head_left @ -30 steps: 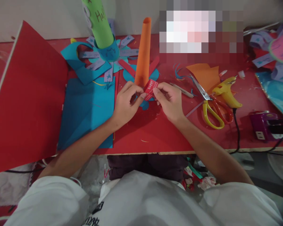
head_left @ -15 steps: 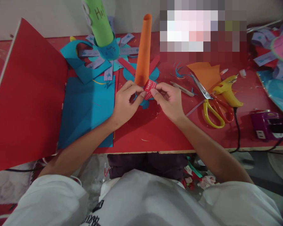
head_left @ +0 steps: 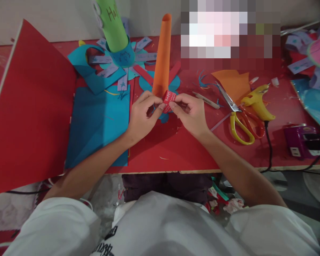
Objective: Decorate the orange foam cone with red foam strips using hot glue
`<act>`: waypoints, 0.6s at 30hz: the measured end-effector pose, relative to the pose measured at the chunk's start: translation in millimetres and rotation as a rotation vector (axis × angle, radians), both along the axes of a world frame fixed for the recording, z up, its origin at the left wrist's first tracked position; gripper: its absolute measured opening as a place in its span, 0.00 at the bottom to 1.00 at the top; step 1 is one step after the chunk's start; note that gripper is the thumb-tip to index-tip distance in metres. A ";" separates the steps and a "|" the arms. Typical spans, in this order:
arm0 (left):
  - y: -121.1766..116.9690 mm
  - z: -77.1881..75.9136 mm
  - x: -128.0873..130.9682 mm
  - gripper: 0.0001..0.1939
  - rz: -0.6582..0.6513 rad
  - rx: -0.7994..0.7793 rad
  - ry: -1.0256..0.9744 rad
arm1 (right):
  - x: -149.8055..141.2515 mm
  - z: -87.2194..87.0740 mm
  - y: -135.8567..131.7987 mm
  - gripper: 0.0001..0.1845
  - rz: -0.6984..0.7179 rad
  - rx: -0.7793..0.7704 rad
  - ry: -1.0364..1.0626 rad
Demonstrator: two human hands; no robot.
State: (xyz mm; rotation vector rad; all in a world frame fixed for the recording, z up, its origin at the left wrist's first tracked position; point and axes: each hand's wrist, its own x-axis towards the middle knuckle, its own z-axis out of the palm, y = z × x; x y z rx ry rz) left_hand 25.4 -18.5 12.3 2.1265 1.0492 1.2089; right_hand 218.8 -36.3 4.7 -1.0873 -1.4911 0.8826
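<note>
Between my two hands a red paper strip (head_left: 170,96) with white lettering and wavy lines is bent into a curl. My left hand (head_left: 145,115) pinches its left side between thumb and fingers. At its right side my right hand (head_left: 190,112) is closed on it, thumb tip on the paper. Just behind stands an orange paper tube (head_left: 162,57), upright and slightly tilted, on a blue scalloped paper base (head_left: 174,84). Red strips (head_left: 144,75) stick out from that base. My hands hide part of the base.
Orange-and-yellow-handled scissors (head_left: 241,122), a yellow glue gun (head_left: 258,103) and a pencil-like stick (head_left: 206,100) lie to the right. Blue sheets (head_left: 101,121) and an upright red board (head_left: 32,106) are at left. A green paper tube (head_left: 113,28) stands behind; a purple power box (head_left: 300,140) sits far right.
The red strip has turned slightly between my fingers, so its lettering faces me a little differently. My right fingertips have shifted slightly; little else differs.
</note>
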 end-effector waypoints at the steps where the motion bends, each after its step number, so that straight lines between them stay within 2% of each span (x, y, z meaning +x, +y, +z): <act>1: -0.1 0.3 0.1 0.18 -0.002 -0.001 -0.004 | -0.1 0.5 -0.1 0.27 0.002 0.000 0.001; 18: 0.9 0.2 0.5 0.15 -0.033 0.003 0.017 | 2.6 1.1 4.5 0.27 -0.010 -0.038 0.091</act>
